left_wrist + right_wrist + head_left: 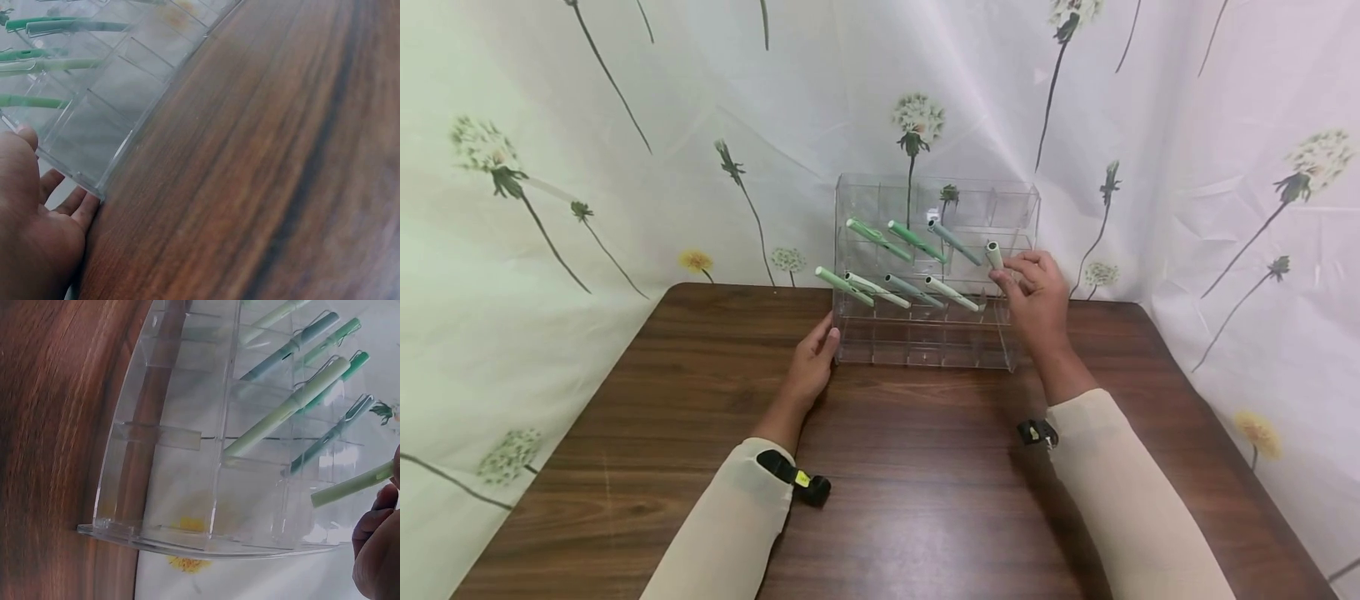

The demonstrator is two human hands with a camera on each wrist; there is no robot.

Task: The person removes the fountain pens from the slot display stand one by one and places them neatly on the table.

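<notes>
A pale green pen [994, 254] is pinched between the thumb and fingers of my right hand [1040, 292], at the right end of the upper row. The right wrist view shows its lower end [350, 487] slanting over the clear tiered rack [925, 354]. My left hand [811, 362] touches the rack's left side low down, thumb near the front edge and fingers [74, 201] along the outer wall. Slanted pens in green, pale green and grey-blue stand in the compartments, among them a bright green pen [917, 242] above and a grey-blue pen [913, 289] below.
The rack stands toward the back of a dark brown wooden table [887, 467], close to a white flower-printed backdrop [805, 100]. Dividers split its tiers into small compartments. Black straps with small devices [811, 489] sit at both wrists.
</notes>
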